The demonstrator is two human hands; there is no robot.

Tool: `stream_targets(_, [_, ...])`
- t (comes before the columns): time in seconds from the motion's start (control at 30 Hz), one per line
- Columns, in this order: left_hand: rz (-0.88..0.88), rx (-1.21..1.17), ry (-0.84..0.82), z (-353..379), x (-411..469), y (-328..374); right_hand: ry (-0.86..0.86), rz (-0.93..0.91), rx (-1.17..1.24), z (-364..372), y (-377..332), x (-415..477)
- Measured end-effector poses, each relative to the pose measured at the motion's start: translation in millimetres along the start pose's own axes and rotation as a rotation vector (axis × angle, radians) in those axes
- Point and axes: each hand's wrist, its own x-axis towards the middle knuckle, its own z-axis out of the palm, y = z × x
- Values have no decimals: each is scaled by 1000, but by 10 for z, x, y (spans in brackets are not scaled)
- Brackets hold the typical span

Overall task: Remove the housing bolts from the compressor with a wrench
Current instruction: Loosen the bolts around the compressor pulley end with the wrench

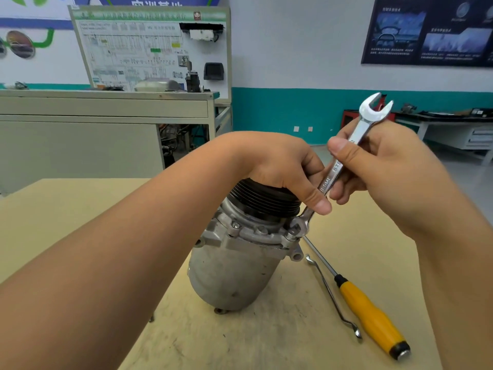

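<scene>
Left hand (280,166) grips black pulley (264,201) atop grey compressor (234,271); right hand (392,169) holds chrome wrench (334,170).

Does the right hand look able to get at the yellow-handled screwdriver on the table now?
Probably not at once. The way down to the screwdriver looks free, but the right hand grips the wrench, whose lower end sits on the compressor. It would have to release the wrench first.
</scene>
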Motion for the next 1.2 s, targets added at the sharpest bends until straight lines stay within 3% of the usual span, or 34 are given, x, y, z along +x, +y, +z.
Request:
stream_targets(0.1, [8,24,10,5,17,-33,49,-88,-129,23,-13,-7])
stream_targets(0.33, [33,-50,-33,-6,-2,-36,-7,-105,21,20,-77,-39])
stream_targets(0.8, [103,-106,-197,-87,-71,-53,-127,-91,73,-24,-125,-71])
stream_targets(1.03, [96,-83,-121,-52,-68,-48,-164,-40,-1,-21,-125,-62])
stream_targets(1.2, [55,-55,-113,-44,-44,-38,-153,-37,75,-131,-117,-64])
